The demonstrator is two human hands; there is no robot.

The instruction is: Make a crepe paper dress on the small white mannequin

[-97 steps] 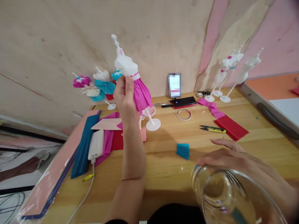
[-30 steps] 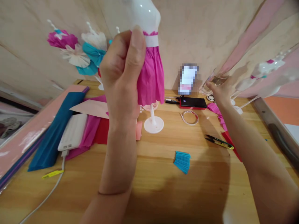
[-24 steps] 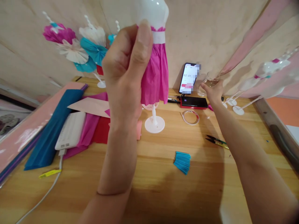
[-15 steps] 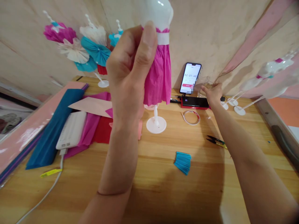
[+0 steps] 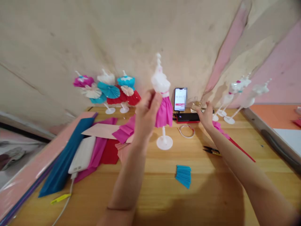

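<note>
Head view: the left hand [image 5: 147, 114] clamps a white dress form [image 5: 161, 82] in a pink paper skirt at its waist, upright, its long axis near vertical, over the counter [image 5: 225, 175]. Well apart, the right hand [image 5: 206, 116] sits just beside a small glass [image 5: 196, 106].

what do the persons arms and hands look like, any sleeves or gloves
Both arms are bare: no sleeves or gloves show on the left hand or the right hand. The left forearm has a thin dark line around it, perhaps a cord; too small to tell.
</note>
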